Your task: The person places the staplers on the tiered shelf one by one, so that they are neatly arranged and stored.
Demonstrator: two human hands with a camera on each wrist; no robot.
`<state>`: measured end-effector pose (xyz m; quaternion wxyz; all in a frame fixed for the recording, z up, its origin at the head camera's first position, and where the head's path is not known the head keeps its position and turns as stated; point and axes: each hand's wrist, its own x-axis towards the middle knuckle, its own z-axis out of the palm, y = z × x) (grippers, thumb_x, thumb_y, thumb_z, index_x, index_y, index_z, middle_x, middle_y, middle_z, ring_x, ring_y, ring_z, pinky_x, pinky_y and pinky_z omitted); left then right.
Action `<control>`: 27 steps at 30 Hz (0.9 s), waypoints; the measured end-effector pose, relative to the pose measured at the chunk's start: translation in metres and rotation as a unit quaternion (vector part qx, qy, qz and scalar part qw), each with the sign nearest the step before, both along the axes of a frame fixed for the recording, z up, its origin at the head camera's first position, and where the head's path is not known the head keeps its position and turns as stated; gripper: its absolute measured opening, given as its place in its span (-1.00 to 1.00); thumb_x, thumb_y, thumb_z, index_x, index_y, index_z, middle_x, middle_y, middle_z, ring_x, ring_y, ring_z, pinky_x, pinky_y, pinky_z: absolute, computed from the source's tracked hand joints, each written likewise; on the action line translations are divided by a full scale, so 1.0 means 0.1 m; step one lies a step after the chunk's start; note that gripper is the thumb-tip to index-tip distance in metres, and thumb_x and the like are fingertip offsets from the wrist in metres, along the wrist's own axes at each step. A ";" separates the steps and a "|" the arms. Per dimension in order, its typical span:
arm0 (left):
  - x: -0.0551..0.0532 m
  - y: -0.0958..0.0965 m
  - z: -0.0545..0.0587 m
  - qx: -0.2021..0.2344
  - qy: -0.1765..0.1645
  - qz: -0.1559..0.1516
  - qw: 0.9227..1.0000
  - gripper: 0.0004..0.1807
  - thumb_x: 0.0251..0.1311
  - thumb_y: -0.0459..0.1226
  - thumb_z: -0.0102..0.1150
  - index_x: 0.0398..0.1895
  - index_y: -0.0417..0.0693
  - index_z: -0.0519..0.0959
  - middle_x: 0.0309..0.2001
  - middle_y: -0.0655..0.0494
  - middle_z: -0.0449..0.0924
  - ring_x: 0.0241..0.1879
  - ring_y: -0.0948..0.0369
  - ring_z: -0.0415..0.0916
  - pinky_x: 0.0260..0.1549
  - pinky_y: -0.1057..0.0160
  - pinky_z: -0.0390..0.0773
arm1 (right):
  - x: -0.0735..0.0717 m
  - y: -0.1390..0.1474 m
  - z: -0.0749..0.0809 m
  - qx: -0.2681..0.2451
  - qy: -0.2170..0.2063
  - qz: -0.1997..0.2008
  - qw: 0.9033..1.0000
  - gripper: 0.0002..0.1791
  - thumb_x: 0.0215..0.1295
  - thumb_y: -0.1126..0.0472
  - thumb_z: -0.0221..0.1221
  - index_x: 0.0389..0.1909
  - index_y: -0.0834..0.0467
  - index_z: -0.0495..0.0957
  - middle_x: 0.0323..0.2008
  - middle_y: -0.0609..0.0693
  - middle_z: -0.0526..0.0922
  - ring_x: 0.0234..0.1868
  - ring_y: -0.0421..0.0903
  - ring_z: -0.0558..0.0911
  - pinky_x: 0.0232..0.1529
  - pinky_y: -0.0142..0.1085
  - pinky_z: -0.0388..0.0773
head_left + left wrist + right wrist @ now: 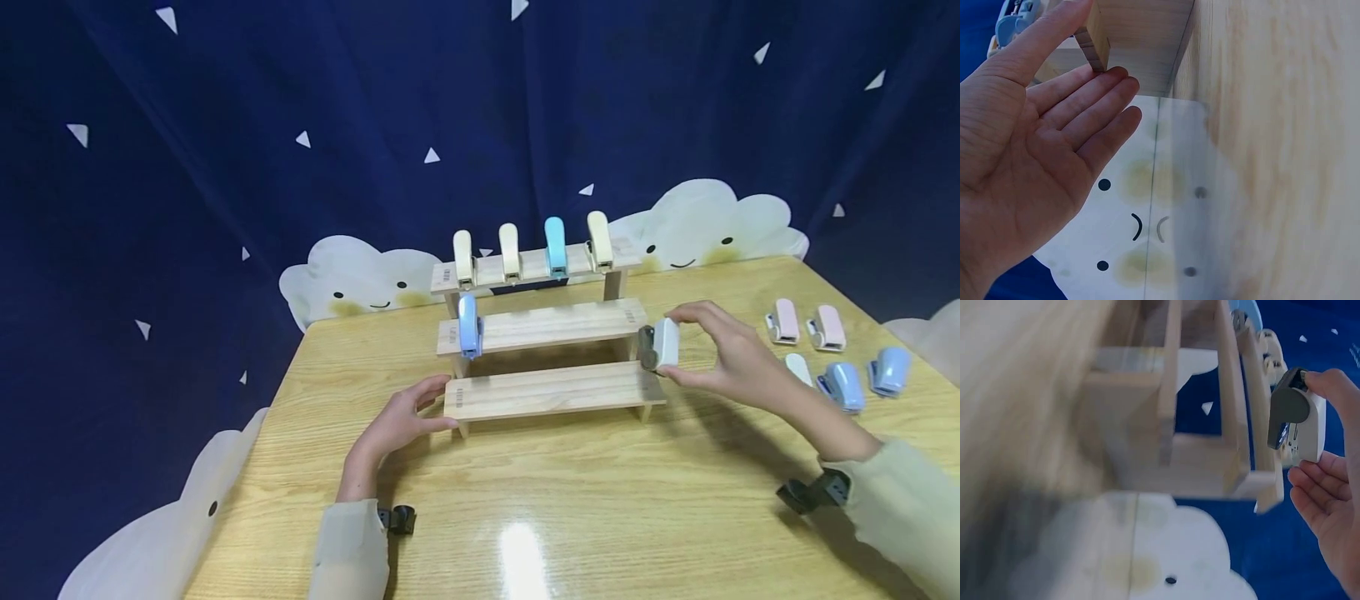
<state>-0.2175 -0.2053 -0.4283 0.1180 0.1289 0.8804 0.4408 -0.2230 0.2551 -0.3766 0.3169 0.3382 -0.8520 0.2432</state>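
My right hand pinches a small white stapler with a dark grey base between thumb and fingertips. It is held beside the right end of the three-step wooden rack, level with the middle and bottom steps. In the right wrist view the stapler is held upright, grey side toward the rack. My left hand grips the rack's left end, thumb at the bottom step's front corner and fingers toward its back. A blue stapler stands at the left of the middle step.
On the top step stand cream staplers and a turquoise stapler. At the table's right lie pink staplers, blue staplers and a white one. A dark blue curtain hangs behind the wooden table.
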 end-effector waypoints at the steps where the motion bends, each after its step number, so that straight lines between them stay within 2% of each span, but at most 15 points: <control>1: 0.00 0.00 0.00 0.001 -0.001 0.000 1.000 -0.13 0.09 -0.09 0.40 0.47 0.00 0.23 0.46 -0.08 0.26 0.45 -0.09 0.23 0.44 -0.09 0.24 | -0.03 -0.06 0.02 0.001 0.001 0.007 1.000 -0.23 -0.29 0.17 0.56 0.04 0.34 0.50 -0.07 0.16 0.61 -0.09 0.01 0.55 0.09 -0.75 0.24; 3: 0.01 0.00 0.00 0.004 -0.003 0.000 1.000 -0.13 0.10 -0.09 0.40 0.47 0.01 0.23 0.46 -0.08 0.26 0.45 -0.10 0.22 0.44 -0.10 0.24 | -0.09 -0.19 0.05 -0.001 0.000 0.021 1.000 -0.24 -0.24 0.17 0.55 0.05 0.35 0.49 -0.06 0.17 0.61 -0.07 0.04 0.57 0.12 -0.72 0.30; 4: 0.01 0.00 0.01 0.004 -0.003 0.001 1.000 -0.13 0.10 -0.09 0.40 0.47 0.01 0.23 0.46 -0.09 0.26 0.45 -0.11 0.22 0.44 -0.11 0.24 | -0.12 -0.26 0.07 0.001 0.003 0.027 1.000 -0.25 -0.23 0.17 0.54 0.05 0.37 0.49 -0.05 0.18 0.61 -0.06 0.07 0.58 0.11 -0.64 0.38; 8: 0.02 -0.01 0.02 0.003 -0.002 0.004 1.000 -0.13 0.10 -0.09 0.39 0.47 0.00 0.23 0.45 -0.10 0.27 0.44 -0.12 0.23 0.43 -0.12 0.25 | -0.23 -0.55 0.13 -0.002 -0.006 0.047 0.999 -0.24 -0.23 0.24 0.53 0.06 0.41 0.47 -0.02 0.23 0.60 -0.02 0.14 0.60 0.02 -0.18 0.64; 10: 0.02 -0.01 0.02 0.003 -0.001 0.004 1.000 -0.13 0.10 -0.08 0.40 0.47 0.01 0.23 0.45 -0.10 0.27 0.44 -0.11 0.23 0.44 -0.12 0.25 | -0.27 -0.70 0.16 -0.003 -0.018 0.052 0.998 -0.23 -0.21 0.26 0.53 0.08 0.41 0.45 0.00 0.25 0.58 0.01 0.17 0.59 -0.02 0.03 0.64; 12: 0.01 -0.01 0.01 0.005 -0.001 0.001 1.000 -0.13 0.10 -0.08 0.40 0.47 0.01 0.23 0.45 -0.09 0.27 0.44 -0.11 0.23 0.44 -0.11 0.25 | -0.30 -0.84 0.19 -0.002 -0.030 0.055 0.998 -0.23 -0.17 0.25 0.53 0.11 0.41 0.44 0.04 0.27 0.56 0.04 0.19 0.57 0.03 0.10 0.63; 20: -0.01 -0.01 -0.01 0.004 -0.005 0.000 1.000 -0.11 0.08 -0.06 0.41 0.47 0.03 0.23 0.46 -0.04 0.26 0.45 -0.08 0.22 0.45 -0.08 0.24 | -0.44 -1.26 0.25 0.025 -0.066 0.061 0.996 -0.25 0.00 0.20 0.48 0.18 0.44 0.40 0.13 0.33 0.51 0.14 0.23 0.54 0.21 0.09 0.55; 27: -0.01 0.00 0.01 0.003 -0.013 0.011 1.000 -0.10 0.06 -0.07 0.43 0.48 0.06 0.22 0.46 0.01 0.27 0.46 -0.04 0.21 0.45 -0.07 0.25 | -0.54 -1.46 0.28 0.059 -0.097 0.062 0.992 -0.21 0.05 0.14 0.44 0.23 0.46 0.36 0.19 0.35 0.47 0.24 0.24 0.48 0.31 0.06 0.48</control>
